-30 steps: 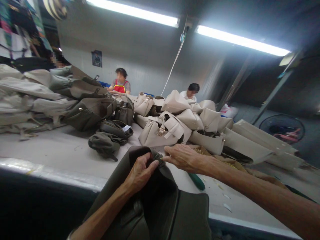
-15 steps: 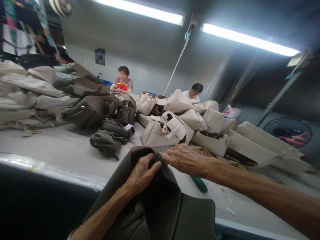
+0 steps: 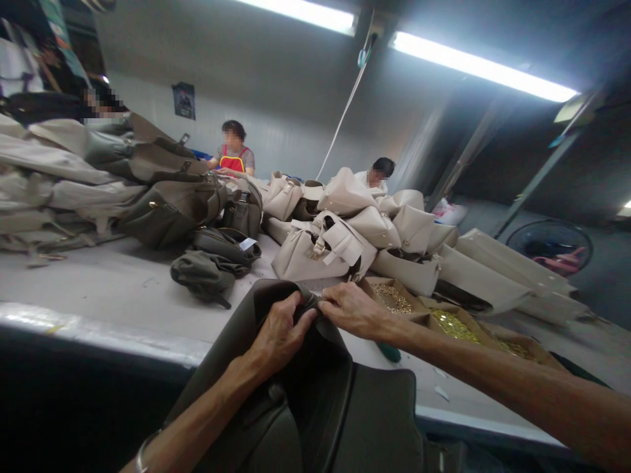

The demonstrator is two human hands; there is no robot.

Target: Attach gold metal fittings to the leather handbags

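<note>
A dark grey-green handbag (image 3: pixel 379 407) leans at the front edge of the table, its mouth open toward me and its flap hanging to the right. My left hand (image 3: pixel 280 328) reaches into the mouth, thumb and fingers closed on the bag's upper rim. Just to the right, my right hand (image 3: pixel 350 309) pinches the same rim from outside, fingertips almost meeting the left thumb. Any small part between the fingertips is too hidden to make out.
Cream handbags (image 3: pixel 315 253) are heaped across the table (image 3: pixel 123 282), with dark bags (image 3: pixel 172 213) at left. Cardboard trays of gold metal fittings (image 3: pixel 453 325) stand beyond my right forearm. Co-workers, one in a red apron (image 3: pixel 231 163), sit behind; a fan (image 3: pixel 547 246) is at right.
My right forearm has dropped lower, uncovering more of the trays of gold fittings. The view has shifted slightly. Both hands keep their hold on the bag's rim.
</note>
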